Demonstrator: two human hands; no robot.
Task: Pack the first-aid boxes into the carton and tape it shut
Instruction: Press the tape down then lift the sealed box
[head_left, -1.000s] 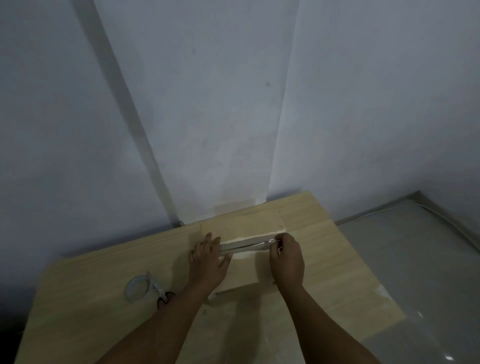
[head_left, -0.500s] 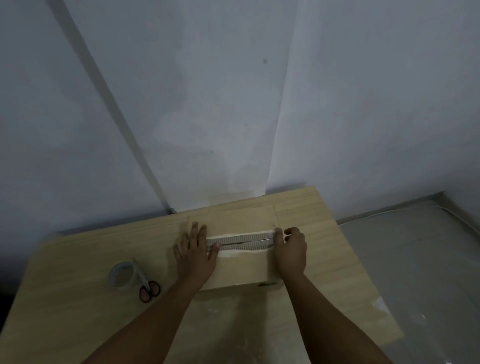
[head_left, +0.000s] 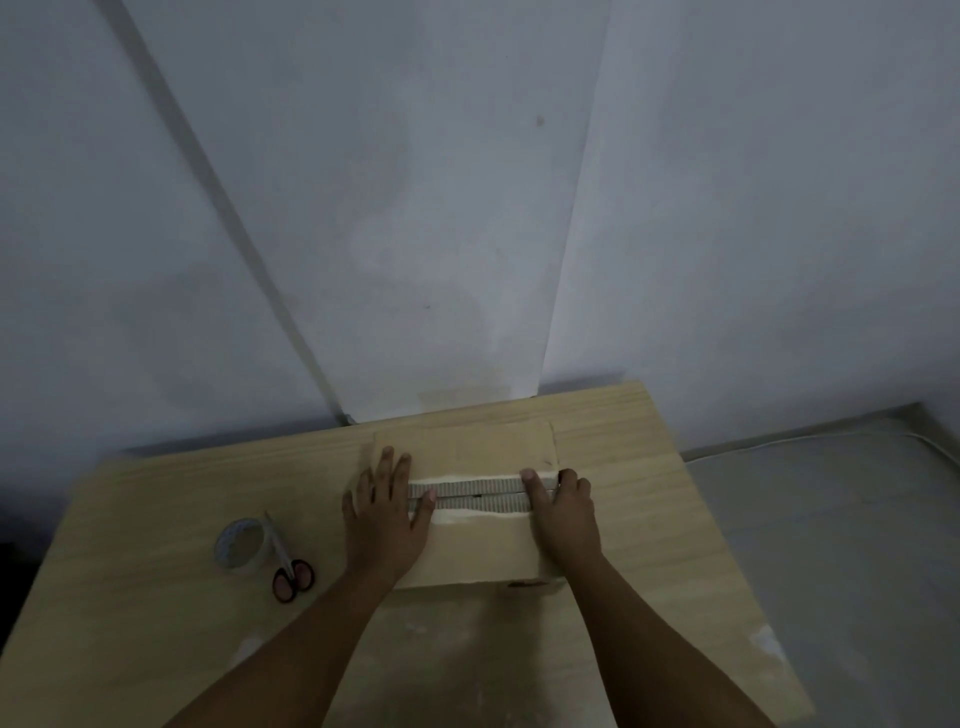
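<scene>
Since a second ago the right hand (head_left: 563, 512) slid to the carton's (head_left: 470, 551) right end; left hand (head_left: 387, 512) flat, fingers spread. Carton (stiff, light) sits near the surface's (head_left: 156, 597) far edge; press along the seam tape (head_left: 475, 493).

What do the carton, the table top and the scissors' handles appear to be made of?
Carton: matte tan corrugated cardboard, judging by the ribbed flap edges along the seam. Table: pale wood or wood-look laminate, since grain lines show; which one is unclear. Scissors: red loop handles, probably plastic; blades look like pale metal.

wooden table (head_left: 649, 519) | carton (head_left: 483, 551) centre | tape roll (head_left: 240, 543), scissors (head_left: 291, 569) left
</scene>
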